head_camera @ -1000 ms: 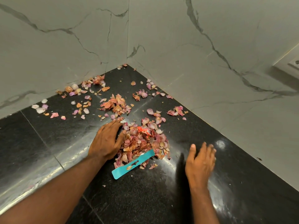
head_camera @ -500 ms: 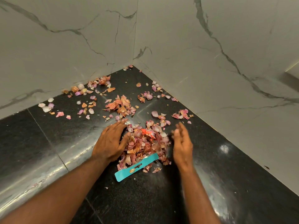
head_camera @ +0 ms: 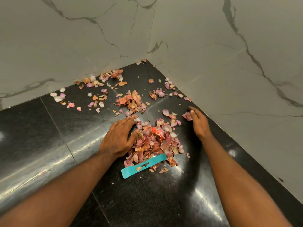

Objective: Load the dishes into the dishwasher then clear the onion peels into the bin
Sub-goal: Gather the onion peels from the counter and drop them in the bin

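The left hand lies flat, fingers straight, palm edge pressed against the heap of papery pink onion peels. The right hand, fingers loosely extended, touches a stray peel beyond the heap. A teal plastic strip lies just nearer, on the glossy black worktop.

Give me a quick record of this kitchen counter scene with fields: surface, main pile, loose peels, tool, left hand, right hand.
surface: black counter in a corner of marble walls
main pile: onion peels heaped between the hands
loose peels: scattered peels behind the pile, more along both walls
tool: teal scraper flat at the pile's near edge, partly under peels
left hand: left hand open, palm against the pile's left side
right hand: right hand open, fingers touching a stray peel near the right wall
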A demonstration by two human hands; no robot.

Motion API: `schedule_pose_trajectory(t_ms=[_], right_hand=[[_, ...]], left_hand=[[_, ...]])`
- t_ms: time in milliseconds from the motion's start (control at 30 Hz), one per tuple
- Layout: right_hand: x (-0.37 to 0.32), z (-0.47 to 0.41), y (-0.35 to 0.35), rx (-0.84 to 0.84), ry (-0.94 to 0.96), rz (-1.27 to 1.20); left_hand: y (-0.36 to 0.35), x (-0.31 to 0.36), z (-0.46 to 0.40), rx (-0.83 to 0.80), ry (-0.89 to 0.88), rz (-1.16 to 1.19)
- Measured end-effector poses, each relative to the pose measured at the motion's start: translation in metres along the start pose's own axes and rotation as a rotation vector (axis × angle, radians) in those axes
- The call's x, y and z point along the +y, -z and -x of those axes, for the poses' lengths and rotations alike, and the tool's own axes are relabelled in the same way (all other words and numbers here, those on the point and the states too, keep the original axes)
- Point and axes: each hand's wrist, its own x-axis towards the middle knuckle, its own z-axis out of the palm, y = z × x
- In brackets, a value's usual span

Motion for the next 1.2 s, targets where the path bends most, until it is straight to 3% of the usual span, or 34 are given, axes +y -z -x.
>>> schedule_pose_trajectory(t_ms=[200, 300, 400, 467, 533, 600, 700, 767, 833, 900, 1000, 1200], right_hand=[[-0.046, 0.065, -0.04, -0.234, 0.216, -0.153], [-0.044, 0.063, -0.031, -0.051, 0.214, -0.217], [-0.019, 0.039, -0.003, 0.12, 0.063, 0.023], [0.001, 0.033, 0.003, 0.06, -0.044, 0.24], [0.011, 0.041, -0.011, 0.002, 0.008, 0.355], [0.007, 0.061, -0.032, -0.063, 0.128, 0.252], [-0.018, 0.084, -0.046, -0.193, 0.209, -0.141], [-0.029, 0.084, -0.045, -0.087, 0.24, -0.239], [-0.026, 0.069, -0.037, 0.153, 0.199, -0.113], [-0.01, 0.05, -0.025, 0.26, 0.086, 0.201], [0.012, 0.037, -0.013, 0.199, -0.073, 0.553], [0.004, 0.037, 0.006, 0.183, -0.021, 0.567]], left_hand=[[0.002, 0.0, -0.001, 0.012, 0.002, 0.002], [0.001, 0.0, 0.001, 0.009, 0.01, -0.009], [0.001, 0.001, 0.0, 0.013, 0.013, -0.016], [0.0, 0.001, 0.001, 0.009, 0.012, -0.017], [0.0, 0.001, 0.001, 0.006, 0.01, -0.011], [0.001, 0.003, -0.001, 0.016, -0.001, 0.001], [0.002, 0.003, -0.001, 0.029, -0.011, 0.012], [0.001, 0.001, 0.0, 0.03, -0.004, 0.008], [0.001, -0.001, 0.001, 0.025, -0.001, 0.006], [0.001, -0.002, 0.0, 0.024, -0.001, 0.006], [0.0, 0.0, 0.0, 0.024, -0.002, 0.011], [-0.001, 0.0, -0.001, 0.021, 0.001, 0.006]])
